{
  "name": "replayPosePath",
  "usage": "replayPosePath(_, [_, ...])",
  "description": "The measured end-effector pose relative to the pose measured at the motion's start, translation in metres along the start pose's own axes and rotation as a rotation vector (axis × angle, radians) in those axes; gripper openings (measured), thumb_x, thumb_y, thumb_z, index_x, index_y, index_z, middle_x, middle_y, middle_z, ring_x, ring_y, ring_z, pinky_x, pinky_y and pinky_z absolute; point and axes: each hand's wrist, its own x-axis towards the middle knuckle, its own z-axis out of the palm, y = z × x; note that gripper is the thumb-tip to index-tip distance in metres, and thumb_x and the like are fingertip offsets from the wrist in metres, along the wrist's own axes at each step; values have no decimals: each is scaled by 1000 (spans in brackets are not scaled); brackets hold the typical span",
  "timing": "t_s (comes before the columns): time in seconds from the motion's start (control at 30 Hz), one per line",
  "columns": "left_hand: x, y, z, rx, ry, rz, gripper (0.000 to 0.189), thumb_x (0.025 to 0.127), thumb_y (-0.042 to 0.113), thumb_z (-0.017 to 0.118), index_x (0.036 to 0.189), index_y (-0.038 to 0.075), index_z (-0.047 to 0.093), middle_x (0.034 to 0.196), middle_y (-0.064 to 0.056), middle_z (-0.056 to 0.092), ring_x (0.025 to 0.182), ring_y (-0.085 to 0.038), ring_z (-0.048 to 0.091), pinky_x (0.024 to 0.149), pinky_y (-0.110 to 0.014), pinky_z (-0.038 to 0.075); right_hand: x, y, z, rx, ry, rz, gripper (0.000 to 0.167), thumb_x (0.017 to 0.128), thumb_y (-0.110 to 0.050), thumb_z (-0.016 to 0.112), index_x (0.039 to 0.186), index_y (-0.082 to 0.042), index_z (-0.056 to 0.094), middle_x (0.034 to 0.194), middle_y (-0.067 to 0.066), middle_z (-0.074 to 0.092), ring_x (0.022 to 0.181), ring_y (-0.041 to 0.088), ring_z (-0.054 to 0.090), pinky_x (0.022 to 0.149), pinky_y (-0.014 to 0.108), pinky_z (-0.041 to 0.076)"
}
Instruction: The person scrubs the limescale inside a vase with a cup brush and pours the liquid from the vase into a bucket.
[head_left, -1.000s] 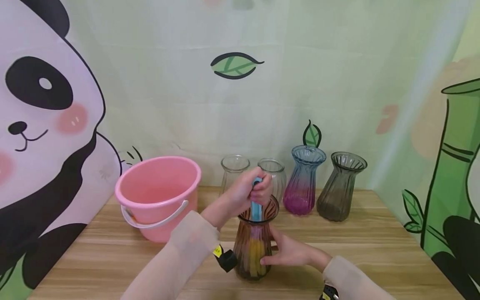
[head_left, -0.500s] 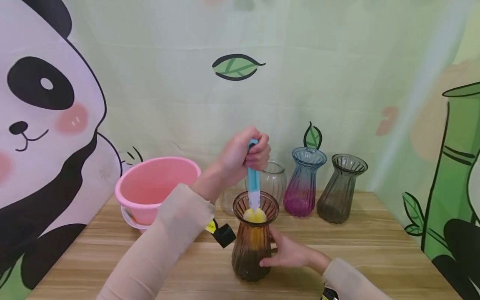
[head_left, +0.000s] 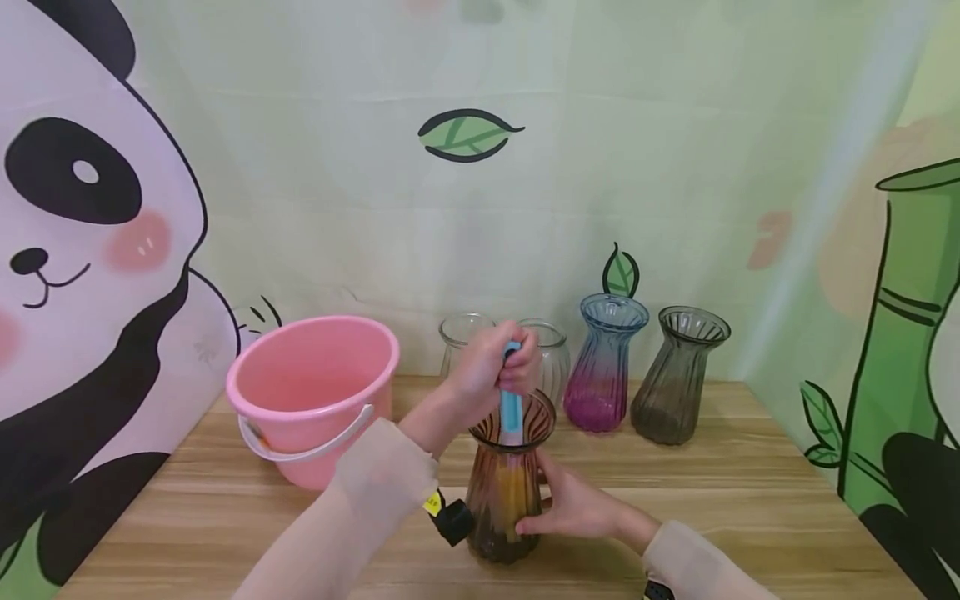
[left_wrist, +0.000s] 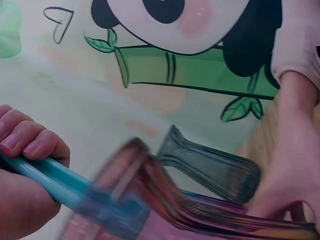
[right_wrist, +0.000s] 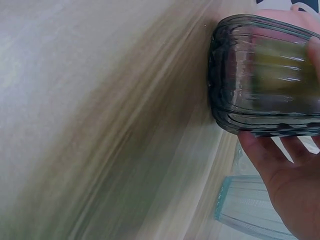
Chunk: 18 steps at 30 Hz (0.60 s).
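Note:
My left hand [head_left: 501, 362] grips the blue handle [head_left: 512, 412] of a bottle brush, which points down into an amber-to-grey ribbed glass vase [head_left: 483, 533]. Through the glass shows the brush's yellow sponge head [head_left: 513, 493], well below the flared rim. My right hand [head_left: 581, 505] holds the vase low on its right side, thumb in front and the other fingers partly hidden behind. In the left wrist view, the blue brush handle [left_wrist: 60, 182] passes from the curled fingers into the vase mouth. The right wrist view has the dark vase base [right_wrist: 225, 75] beside the right hand [right_wrist: 290, 175].
A pink bucket [head_left: 311, 451] with a white handle stands at the left of the wooden table [head_left: 712, 483]. Behind the work are two clear glass vases [head_left: 557, 367], a blue-and-purple vase [head_left: 603, 367] and a grey vase [head_left: 673, 383]. A printed cloth backdrop [head_left: 337, 167] rises behind.
The left hand drew the brush up until its sponge showed at the vase mouth, then pushed it back down inside. My right hand has kept its hold on the vase.

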Motion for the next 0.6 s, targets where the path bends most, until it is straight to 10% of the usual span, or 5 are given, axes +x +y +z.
replayPosePath(0.6, [-8,-21,-5,31,-5,-25,32,85,10,25,54,13,24,46,6,25,41,-9,21,45,-22,20,4,-7,2,-65,-44,-43,80,80,-26,70,139,-10,19,133,10,43,117,18,48,92,26,44])
